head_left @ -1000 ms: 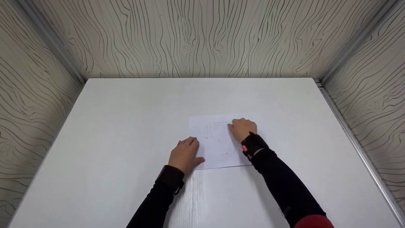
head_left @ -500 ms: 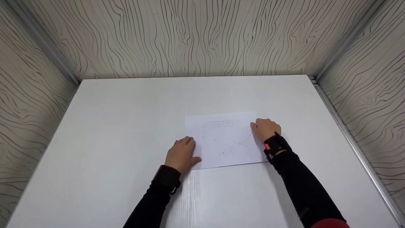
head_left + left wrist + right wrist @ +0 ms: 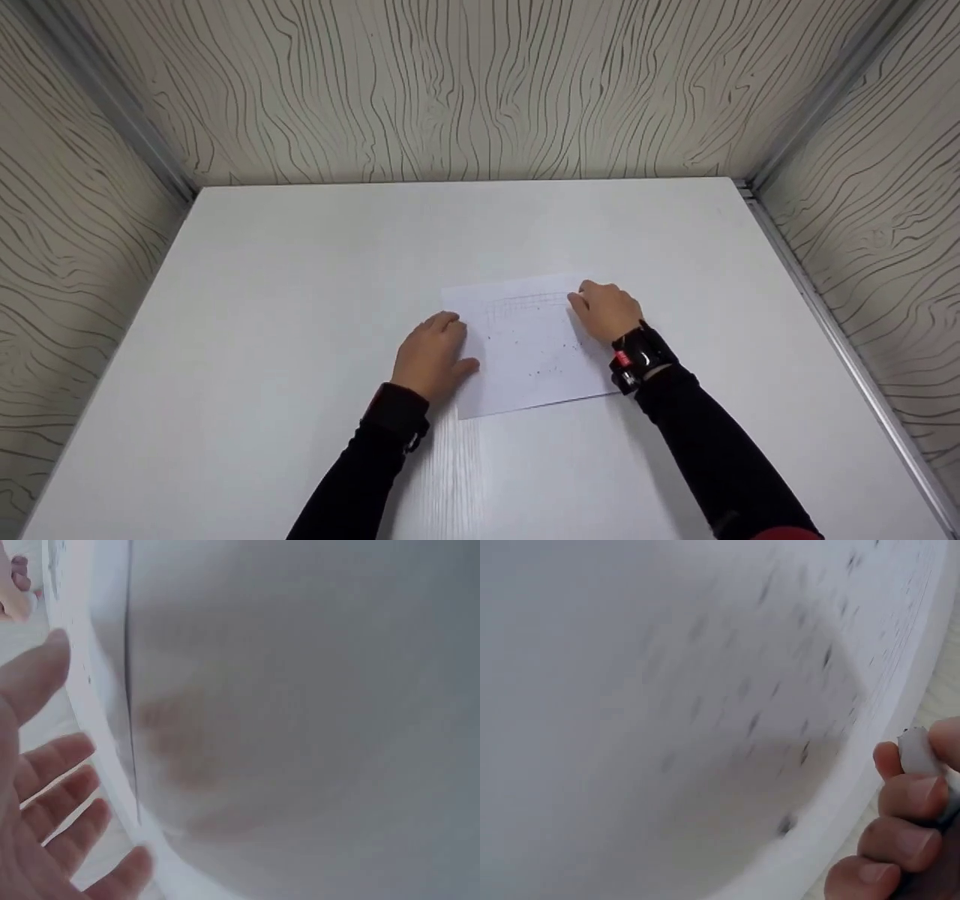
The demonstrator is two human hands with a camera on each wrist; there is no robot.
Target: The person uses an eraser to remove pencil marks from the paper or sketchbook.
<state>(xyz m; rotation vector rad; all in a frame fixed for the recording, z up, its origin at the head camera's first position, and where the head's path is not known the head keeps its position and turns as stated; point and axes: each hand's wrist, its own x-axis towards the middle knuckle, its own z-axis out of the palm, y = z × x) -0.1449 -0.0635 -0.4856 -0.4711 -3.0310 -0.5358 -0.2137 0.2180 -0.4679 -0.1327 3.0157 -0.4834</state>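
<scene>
Paper [image 3: 525,356] lay between left hand [image 3: 435,356], fingers spread apart at its 9 o'clock, and right hand [image 3: 611,315], pinching eraser [image 3: 919,752] at 2; grid [image 3: 517,307] remained at 12, crumbs [image 3: 805,754] below, rubbing-out probably mostly done.

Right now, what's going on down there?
A person is working on a sheet of paper that lies on a white table. The left hand is at the sheet's left edge, its thumb over the paper. The right hand, over the far right part, pinches a small pale block, which looks like an eraser. A faint grid shows toward the far edge, and dark specks are scattered over the paper.
</scene>
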